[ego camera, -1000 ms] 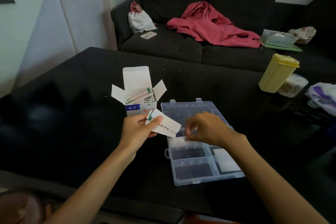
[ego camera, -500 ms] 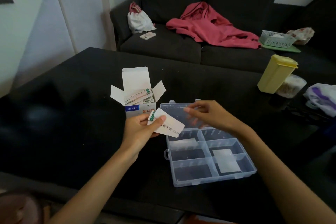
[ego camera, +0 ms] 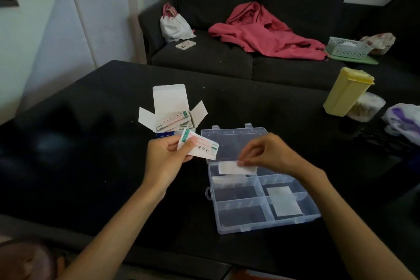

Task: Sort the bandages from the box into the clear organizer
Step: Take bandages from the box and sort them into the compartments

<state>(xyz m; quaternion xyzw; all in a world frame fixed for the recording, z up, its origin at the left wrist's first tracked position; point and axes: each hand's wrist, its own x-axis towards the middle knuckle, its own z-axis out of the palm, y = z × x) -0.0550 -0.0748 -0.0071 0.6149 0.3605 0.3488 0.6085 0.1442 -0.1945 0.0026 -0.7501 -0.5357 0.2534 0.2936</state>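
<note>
Here, left hand [ego camera: 167, 161] pinching a few wrapped bandages [ego camera: 200, 146] near the box [ego camera: 169, 111], right hand [ego camera: 264, 154] pinching one white bandage [ego camera: 229, 169] over the clear organizer [ego camera: 256, 228].

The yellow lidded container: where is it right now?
In the head view the yellow lidded container stands at the table's far right, beside a clear round tub, in front of the sofa.
</note>
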